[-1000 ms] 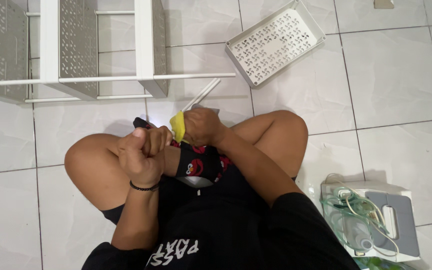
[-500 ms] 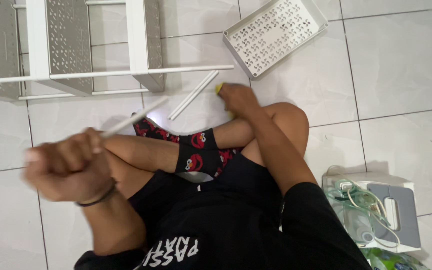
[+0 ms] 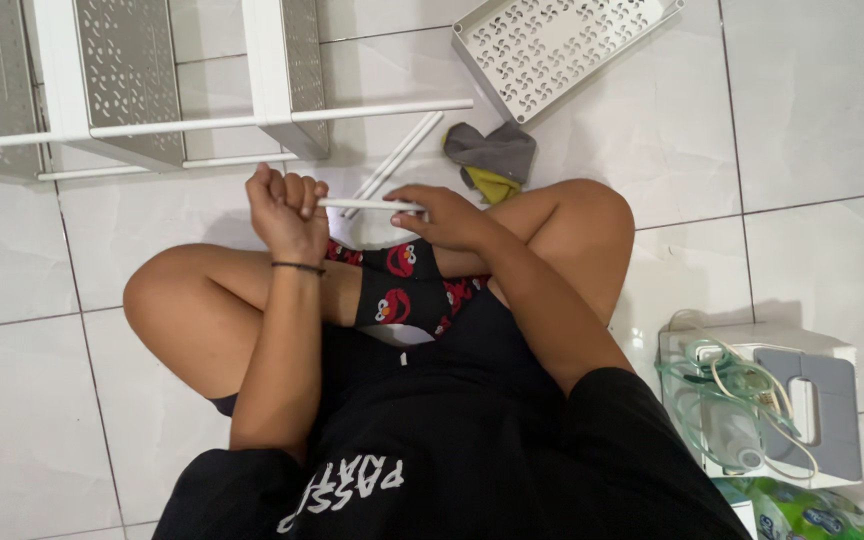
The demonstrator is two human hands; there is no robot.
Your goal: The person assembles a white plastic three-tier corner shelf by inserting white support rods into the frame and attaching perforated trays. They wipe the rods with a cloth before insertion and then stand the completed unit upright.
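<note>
We should keep the thin white rod (image 3: 370,205) level, our left hand (image 3: 287,210) clenched around one end, our right hand (image 3: 444,215) pinching the other.

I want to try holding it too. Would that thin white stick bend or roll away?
Probably stiff: the white stick stays straight between the left hand and right hand. It looks thin and likely light. Being round, it might roll on the smooth floor tiles, like the spare sticks lying there.
</note>
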